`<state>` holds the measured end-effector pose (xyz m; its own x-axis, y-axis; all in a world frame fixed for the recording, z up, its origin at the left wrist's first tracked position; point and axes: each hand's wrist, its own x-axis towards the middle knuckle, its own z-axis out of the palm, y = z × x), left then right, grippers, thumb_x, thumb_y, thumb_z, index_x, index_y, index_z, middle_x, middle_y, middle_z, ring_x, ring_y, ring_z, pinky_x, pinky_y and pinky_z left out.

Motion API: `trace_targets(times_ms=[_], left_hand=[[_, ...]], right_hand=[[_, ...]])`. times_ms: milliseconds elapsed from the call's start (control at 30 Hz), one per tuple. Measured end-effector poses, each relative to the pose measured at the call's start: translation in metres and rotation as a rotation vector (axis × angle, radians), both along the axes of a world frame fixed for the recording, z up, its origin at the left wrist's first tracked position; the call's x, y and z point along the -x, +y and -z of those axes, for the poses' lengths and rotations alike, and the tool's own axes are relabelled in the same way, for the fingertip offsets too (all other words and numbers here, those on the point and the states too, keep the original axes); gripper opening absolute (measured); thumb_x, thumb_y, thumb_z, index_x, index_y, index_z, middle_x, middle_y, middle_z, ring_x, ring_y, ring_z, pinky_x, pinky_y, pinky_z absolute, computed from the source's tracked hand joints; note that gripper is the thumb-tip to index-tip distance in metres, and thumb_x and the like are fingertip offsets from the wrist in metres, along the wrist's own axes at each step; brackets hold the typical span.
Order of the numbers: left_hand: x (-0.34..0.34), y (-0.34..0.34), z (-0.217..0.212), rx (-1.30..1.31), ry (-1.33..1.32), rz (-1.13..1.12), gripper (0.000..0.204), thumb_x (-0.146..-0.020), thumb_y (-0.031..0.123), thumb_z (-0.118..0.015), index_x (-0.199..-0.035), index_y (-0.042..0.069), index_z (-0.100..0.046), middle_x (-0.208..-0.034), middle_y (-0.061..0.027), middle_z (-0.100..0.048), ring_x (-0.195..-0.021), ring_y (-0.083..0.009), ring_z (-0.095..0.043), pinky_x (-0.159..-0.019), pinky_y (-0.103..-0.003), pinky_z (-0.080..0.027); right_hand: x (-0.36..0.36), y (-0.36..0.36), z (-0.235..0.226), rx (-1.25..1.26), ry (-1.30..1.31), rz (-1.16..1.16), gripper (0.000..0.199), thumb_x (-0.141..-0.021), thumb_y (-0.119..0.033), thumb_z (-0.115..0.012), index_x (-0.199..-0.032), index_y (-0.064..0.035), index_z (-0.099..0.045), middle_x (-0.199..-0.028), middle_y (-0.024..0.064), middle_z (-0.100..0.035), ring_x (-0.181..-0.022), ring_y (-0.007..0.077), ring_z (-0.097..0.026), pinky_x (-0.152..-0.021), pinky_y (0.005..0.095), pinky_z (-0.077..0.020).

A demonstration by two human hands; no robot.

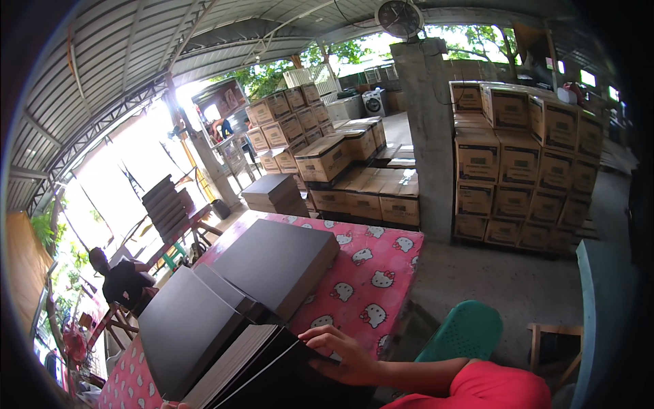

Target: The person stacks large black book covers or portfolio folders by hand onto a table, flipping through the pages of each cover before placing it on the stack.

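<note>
A thick black-covered stack of boards (293, 371) stands tilted at the near edge of the table, its pale layered edges facing left. My right hand (344, 356) grips its upper right corner, the fingers bent over the edge and the thumb against the black face. Only a sliver of my left hand (176, 405) shows at the bottom edge, by the stack's lower left; its fingers are mostly hidden. Just beyond lie a dark grey stack of boards (184, 320) and another broad grey stack (272, 259), both flat on the table.
The table has a pink cat-print cover (368, 269). A green plastic chair (470, 330) stands right of it. Cartons (501, 160) rise beside a concrete pillar (426, 136). More grey boards (272, 192) stand beyond the table. A person in black (126, 283) sits at left.
</note>
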<state>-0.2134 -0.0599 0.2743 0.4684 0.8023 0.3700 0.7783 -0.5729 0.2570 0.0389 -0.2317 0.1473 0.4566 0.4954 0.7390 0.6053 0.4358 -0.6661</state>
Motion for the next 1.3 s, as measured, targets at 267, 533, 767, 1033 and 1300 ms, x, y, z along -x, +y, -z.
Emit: trace_targets(times_ms=[267,533,767,1033,1300], left_hand=[[0.003,0.006,0.000,-0.021,0.015,-0.031,0.049,-0.086,0.051,-0.040,-0.090,0.009,-0.064,-0.080,-0.0233,-0.061,-0.078,-0.0411,-0.057,-0.070,-0.049,-0.041],[0.003,0.007,0.002,-0.025,0.018,-0.029,0.049,-0.086,0.054,-0.041,-0.088,0.009,-0.063,-0.080,-0.0222,-0.061,-0.077,-0.0410,-0.057,-0.069,-0.049,-0.041],[0.003,0.005,-0.001,-0.034,0.037,-0.036,0.055,-0.084,0.061,-0.044,-0.086,0.009,-0.063,-0.079,-0.0207,-0.061,-0.077,-0.0393,-0.058,-0.069,-0.048,-0.041],[0.001,0.006,-0.001,-0.002,0.026,-0.042,0.058,-0.082,0.063,-0.045,-0.086,0.008,-0.064,-0.078,-0.0210,-0.062,-0.077,-0.0394,-0.059,-0.070,-0.048,-0.041],[-0.002,-0.001,-0.008,0.062,0.043,-0.083,0.052,-0.081,0.059,-0.049,-0.092,0.011,-0.065,-0.087,-0.0224,-0.062,-0.084,-0.0398,-0.058,-0.075,-0.048,-0.042]], right_hand=[[0.004,-0.004,0.002,-0.044,-0.036,0.042,0.031,-0.079,-0.001,-0.063,-0.107,-0.0046,-0.052,-0.121,0.0128,-0.054,-0.109,0.0277,-0.055,-0.087,0.0364,-0.0463],[0.004,-0.001,0.006,-0.060,-0.064,0.071,0.034,-0.077,0.001,-0.063,-0.109,-0.0046,-0.052,-0.119,0.0128,-0.054,-0.108,0.0283,-0.054,-0.086,0.0362,-0.0460],[0.003,0.004,0.007,-0.078,-0.049,0.056,0.037,-0.078,0.001,-0.065,-0.111,-0.0049,-0.050,-0.119,0.0126,-0.051,-0.102,0.0220,-0.054,-0.077,0.0288,-0.0479],[0.003,0.007,0.006,-0.036,-0.009,0.073,0.037,-0.075,0.000,-0.067,-0.108,-0.0053,-0.051,-0.113,0.0110,-0.050,-0.105,0.0245,-0.053,-0.083,0.0325,-0.0472],[0.000,0.001,0.002,0.003,-0.005,0.047,0.039,-0.074,-0.003,-0.071,-0.107,-0.0061,-0.052,-0.111,0.0099,-0.051,-0.100,0.0216,-0.054,-0.073,0.0299,-0.0491]])
